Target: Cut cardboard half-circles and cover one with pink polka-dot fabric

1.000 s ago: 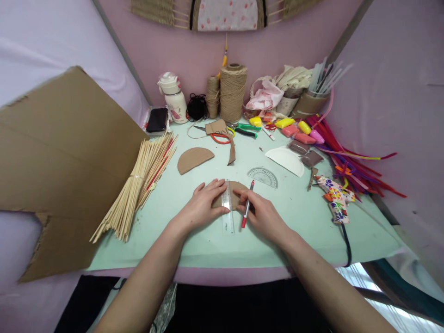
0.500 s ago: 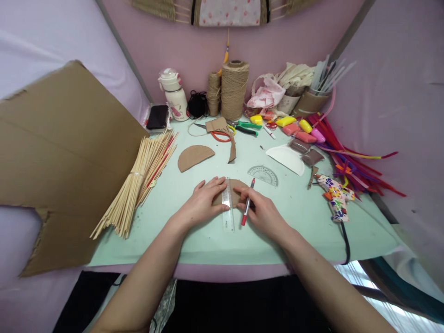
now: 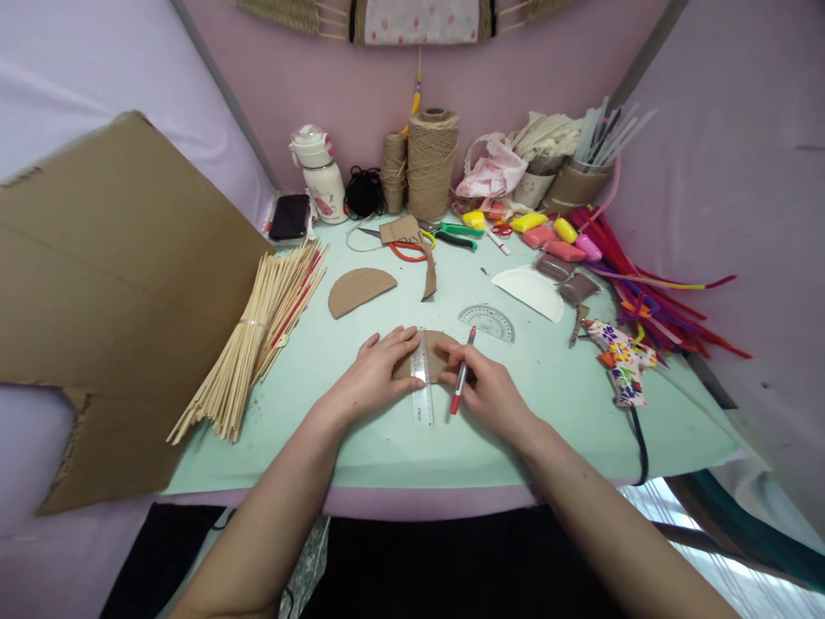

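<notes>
A clear ruler (image 3: 422, 404) lies upright in view across a cardboard half-circle (image 3: 441, 346) at the table's middle. My left hand (image 3: 381, 371) presses on the ruler and the cardboard, its fingers stretched out flat and its thumb on the ruler. My right hand (image 3: 486, 383) holds a red and grey marker (image 3: 460, 387) between its fingers, with fingertips resting at the cardboard's right side. Just beyond my right hand lies a clear protractor (image 3: 488, 322). Another cardboard half-circle (image 3: 362, 291) is farther left, and a white half-circle (image 3: 528, 291) is at the right.
Bundled wooden sticks (image 3: 248, 344) and a large cardboard sheet (image 3: 129, 284) stand at left. Scissors (image 3: 408, 251), pliers (image 3: 457, 235) and twine spools (image 3: 432, 163) are behind. On the right are clay packs (image 3: 560, 249), fuzzy stems (image 3: 683, 318) and a flowered glue gun (image 3: 622, 361).
The whole view has shifted slightly. Both hands, the ruler and the cardboard stay in nearly the same places, with the marker still in my right hand.
</notes>
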Motion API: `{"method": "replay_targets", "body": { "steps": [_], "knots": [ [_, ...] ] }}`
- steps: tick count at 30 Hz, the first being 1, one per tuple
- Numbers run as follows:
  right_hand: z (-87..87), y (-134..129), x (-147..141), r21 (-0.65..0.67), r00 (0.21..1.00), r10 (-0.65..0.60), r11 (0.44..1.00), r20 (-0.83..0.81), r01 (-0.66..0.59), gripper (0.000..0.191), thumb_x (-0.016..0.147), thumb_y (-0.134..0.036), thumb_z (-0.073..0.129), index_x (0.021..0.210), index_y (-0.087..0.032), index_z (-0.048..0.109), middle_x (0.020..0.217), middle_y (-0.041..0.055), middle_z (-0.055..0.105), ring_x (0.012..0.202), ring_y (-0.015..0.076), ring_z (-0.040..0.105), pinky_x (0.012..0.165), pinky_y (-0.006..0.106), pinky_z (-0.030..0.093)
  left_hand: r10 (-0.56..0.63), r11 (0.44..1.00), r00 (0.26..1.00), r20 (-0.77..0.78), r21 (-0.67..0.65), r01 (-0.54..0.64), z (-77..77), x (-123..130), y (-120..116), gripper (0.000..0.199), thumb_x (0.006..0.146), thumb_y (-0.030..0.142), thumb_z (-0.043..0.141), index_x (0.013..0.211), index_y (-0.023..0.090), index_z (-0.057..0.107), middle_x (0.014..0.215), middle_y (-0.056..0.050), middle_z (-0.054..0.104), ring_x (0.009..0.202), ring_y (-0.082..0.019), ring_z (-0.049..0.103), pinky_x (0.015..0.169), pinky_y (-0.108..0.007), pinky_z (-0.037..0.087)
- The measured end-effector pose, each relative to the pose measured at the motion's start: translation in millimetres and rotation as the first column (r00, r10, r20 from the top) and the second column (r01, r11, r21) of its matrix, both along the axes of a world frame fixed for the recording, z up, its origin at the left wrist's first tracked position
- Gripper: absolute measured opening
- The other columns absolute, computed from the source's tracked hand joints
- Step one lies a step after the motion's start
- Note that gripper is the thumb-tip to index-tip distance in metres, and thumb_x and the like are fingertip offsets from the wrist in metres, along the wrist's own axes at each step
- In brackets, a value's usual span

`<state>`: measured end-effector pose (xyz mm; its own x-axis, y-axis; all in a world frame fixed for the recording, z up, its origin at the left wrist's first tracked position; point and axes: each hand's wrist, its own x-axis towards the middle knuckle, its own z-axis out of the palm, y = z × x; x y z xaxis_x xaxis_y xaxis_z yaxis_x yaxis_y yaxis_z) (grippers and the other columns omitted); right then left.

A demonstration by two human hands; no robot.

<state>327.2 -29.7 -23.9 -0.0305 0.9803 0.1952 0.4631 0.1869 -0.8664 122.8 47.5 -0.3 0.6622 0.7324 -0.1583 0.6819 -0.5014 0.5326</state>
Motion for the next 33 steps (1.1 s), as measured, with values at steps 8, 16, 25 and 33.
{"method": "replay_targets", "body": {
  "steps": [8,16,25,33],
  "knots": [
    [7.6,1.4,6.4,0.395,0.817,-0.323,0.751,-0.477,0.528,0.016,0.088,-0.018,0.061,0.089,-0.023,0.046,0.101,0.0066,0.073,0.092,0.0207,0.07,0.09,0.046,0.051,-0.01,1.0,1.0,-0.023,-0.001,0.01,1.1,-0.3,1.0,0.068,0.086,0.052,0.058,0.146,0.027,0.039,0.158,-0.004,0.029,0.147,-0.027,0.022,0.119,-0.052,0.014],
    [7.9,-1.4,5.2,0.36,0.818,-0.31,0.782,-0.485,0.509,0.014,0.089,-0.019,0.059,0.089,-0.024,0.046,0.096,0.005,0.072,0.086,0.0192,0.069,0.086,0.043,0.052,-0.006,1.0,1.0,-0.023,0.008,0.006,1.1,0.1,1.3,0.068,0.085,0.052,0.059,0.146,0.026,0.04,0.158,-0.003,0.03,0.147,-0.025,0.023,0.12,-0.051,0.014],
    [5.8,-0.4,-2.0,0.317,0.978,0.013,0.945,0.206,-0.08,0.008,0.087,-0.018,0.058,0.089,-0.024,0.053,0.111,0.0081,0.071,0.106,0.0251,0.065,0.095,0.048,0.049,-0.008,0.999,1.0,0.001,0.032,0.008,-2.6,-0.1,0.8,0.068,0.084,0.054,0.059,0.144,0.026,0.042,0.157,-0.005,0.033,0.146,-0.026,0.025,0.119,-0.052,0.015],
    [-9.1,9.6,-14.4,0.209,0.864,0.129,0.943,0.486,-0.258,0.022,0.097,-0.028,0.05,0.111,-0.016,0.062,0.121,0.0164,0.068,0.126,0.0274,0.055,0.108,0.053,0.042,-0.01,0.999,1.0,0.01,0.041,0.009,-3.8,0.2,0.5,0.065,0.083,0.055,0.06,0.14,0.028,0.046,0.156,-0.005,0.035,0.146,-0.027,0.026,0.119,-0.051,0.016]
  ]
}}
